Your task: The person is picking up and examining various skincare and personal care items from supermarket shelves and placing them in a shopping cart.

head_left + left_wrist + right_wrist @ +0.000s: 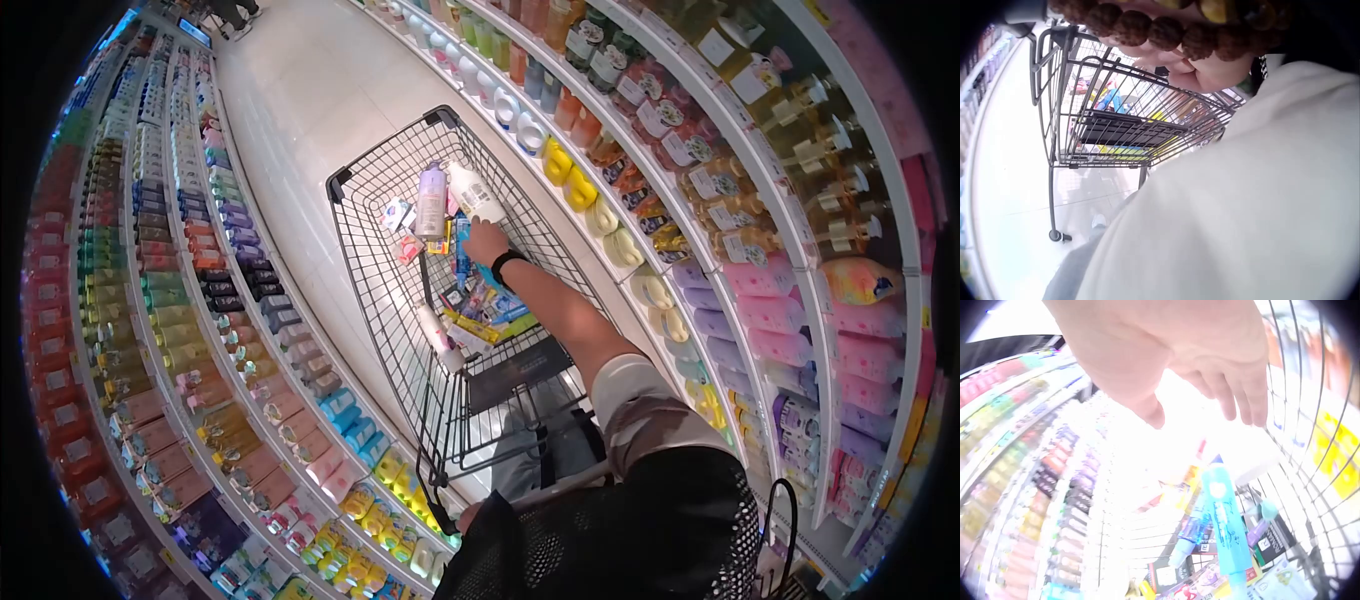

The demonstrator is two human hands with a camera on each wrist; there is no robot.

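The right hand's (pixel 487 240) loose, extended fingers are at the white bottle (pixel 472 192) inside the cart (pixel 520 375), seemingly settling it, so a clean withdrawal seems called for next, while whether the left hand (pixel 1215 71) at the cart's near end grips anything I cannot tell.

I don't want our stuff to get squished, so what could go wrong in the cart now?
The white bottle by the right hand might tip and knock the lilac bottle beside it. Small packages lie jumbled in the shopping cart, so a bottle falling on them could squash some.
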